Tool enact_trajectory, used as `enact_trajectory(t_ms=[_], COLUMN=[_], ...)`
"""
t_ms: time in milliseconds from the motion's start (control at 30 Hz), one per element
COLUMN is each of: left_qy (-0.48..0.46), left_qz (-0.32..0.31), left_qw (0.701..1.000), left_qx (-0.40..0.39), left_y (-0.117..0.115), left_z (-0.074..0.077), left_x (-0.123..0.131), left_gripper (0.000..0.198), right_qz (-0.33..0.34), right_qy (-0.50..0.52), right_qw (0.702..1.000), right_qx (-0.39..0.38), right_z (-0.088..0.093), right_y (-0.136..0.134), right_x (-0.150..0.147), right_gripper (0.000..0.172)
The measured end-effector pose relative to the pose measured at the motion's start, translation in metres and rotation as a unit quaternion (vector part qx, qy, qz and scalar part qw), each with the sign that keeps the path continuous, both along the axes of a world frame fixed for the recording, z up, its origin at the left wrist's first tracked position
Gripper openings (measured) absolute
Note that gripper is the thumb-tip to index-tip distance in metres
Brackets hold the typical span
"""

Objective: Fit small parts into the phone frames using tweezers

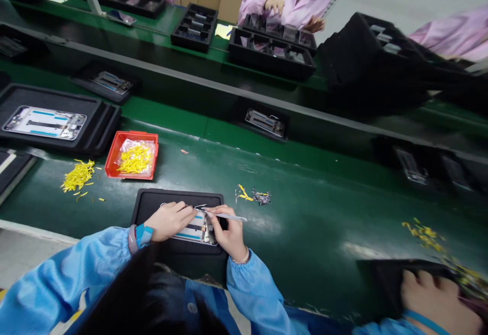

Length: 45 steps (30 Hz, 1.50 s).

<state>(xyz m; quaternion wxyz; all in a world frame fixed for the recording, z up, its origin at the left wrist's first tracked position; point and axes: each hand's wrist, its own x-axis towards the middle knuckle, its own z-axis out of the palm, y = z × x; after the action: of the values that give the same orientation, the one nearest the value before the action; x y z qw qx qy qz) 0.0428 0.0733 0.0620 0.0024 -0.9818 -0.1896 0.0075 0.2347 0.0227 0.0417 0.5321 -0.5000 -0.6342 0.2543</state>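
A phone mid-frame [193, 229] with blue strips and exposed inner parts lies on a black foam tray [152, 199] in front of me. My left hand [172, 220] is closed over its left and far side, with fingertips at the upper edge. Between the fingers of my right hand [231, 234] is a pair of light-coloured tweezers [234, 217]. Their tip points left to the upper right corner of the frame, close to my left fingertips. A small thin dark part [201, 206] shows by the tip; my fingers partly hide the contact there.
A red bin [155, 159] holds yellow strips; a loose yellow pile [79, 175] lies left of it. Small metal bits [262, 196] lie beyond my right hand. Stacked trays [49, 93] stand left. A conveyor carries phone trays [266, 122]. A co-worker's hand [438, 299] is at lower right.
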Motion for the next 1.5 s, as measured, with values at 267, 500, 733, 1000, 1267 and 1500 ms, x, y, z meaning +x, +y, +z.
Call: enact_trajectory(t_ms=[267,500,733,1000,1267,1500], left_qy=[0.0,-0.05,-0.055,-0.063,-0.083,-0.216], left_qz=[0.028,0.07,0.07,0.071,0.095,0.172], left_qw=[1.0,0.996,0.996,0.995,0.992,0.96], left_qx=[0.008,0.023,0.011,0.004,0.01,-0.049], left_y=[-0.003,-0.009,-0.008,-0.008,-0.011,-0.005], left_z=[-0.002,-0.008,-0.009,-0.011,-0.015,-0.018], left_x=[0.003,0.004,0.001,-0.001,0.001,0.006], left_gripper=[0.027,0.022,0.024,0.028,0.022,0.019], right_qz=[0.064,0.033,0.014,0.007,0.027,-0.028], right_qy=[-0.112,-0.113,-0.089,-0.046,-0.059,-0.017], right_qw=[0.992,0.993,0.995,0.999,0.998,0.999], right_qx=[0.0,0.007,-0.03,-0.003,-0.021,-0.037], right_z=[0.005,-0.004,-0.002,-0.005,-0.004,-0.006], right_y=[0.001,-0.002,-0.002,-0.004,-0.001,-0.003], right_x=[-0.003,-0.006,-0.007,-0.009,-0.008,-0.009], right_gripper=[0.014,0.022,0.015,0.011,0.012,0.005])
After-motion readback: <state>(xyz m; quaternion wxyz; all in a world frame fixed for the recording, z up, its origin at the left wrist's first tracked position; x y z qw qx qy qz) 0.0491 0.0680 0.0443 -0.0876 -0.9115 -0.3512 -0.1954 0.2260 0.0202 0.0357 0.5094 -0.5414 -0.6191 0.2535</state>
